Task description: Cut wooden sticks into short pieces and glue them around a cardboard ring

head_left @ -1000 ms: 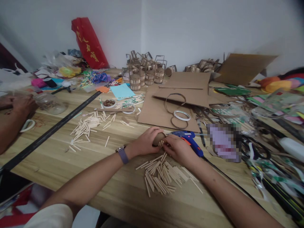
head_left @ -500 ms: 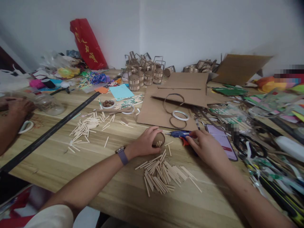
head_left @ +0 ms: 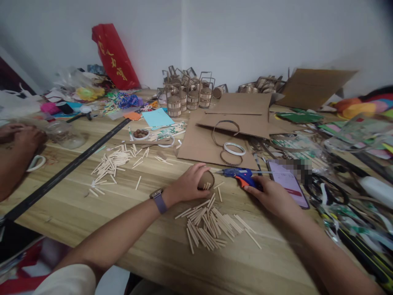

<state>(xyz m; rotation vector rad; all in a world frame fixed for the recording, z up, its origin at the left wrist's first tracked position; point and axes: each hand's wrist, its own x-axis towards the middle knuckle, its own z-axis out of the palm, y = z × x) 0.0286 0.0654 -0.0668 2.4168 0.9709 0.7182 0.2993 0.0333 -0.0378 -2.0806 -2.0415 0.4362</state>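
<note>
My left hand [head_left: 190,182] is closed round a small round cardboard piece [head_left: 206,179] with a ridged rim, low on the table. A few short sticks show at its near edge. My right hand [head_left: 272,196] is closed on the handle of a blue hot glue gun [head_left: 235,173] with an orange trigger. A clear glue stick pokes out of its back, and its nozzle points left at the cardboard piece, a little apart from it. Just in front of both hands lies a heap of short wooden sticks [head_left: 205,227].
Cardboard sheets [head_left: 193,143] with rings [head_left: 234,149] lie beyond my hands. Small stick-sided baskets [head_left: 174,107] stand at the back. More sticks [head_left: 112,162] and a bowl of brown beads [head_left: 141,134] are leftward; a phone [head_left: 287,184] lies rightward. Another person's hands [head_left: 26,137] are far left.
My right hand has shifted back to the right along the glue gun, from its body to its handle. The left hand keeps its hold on the cardboard piece.
</note>
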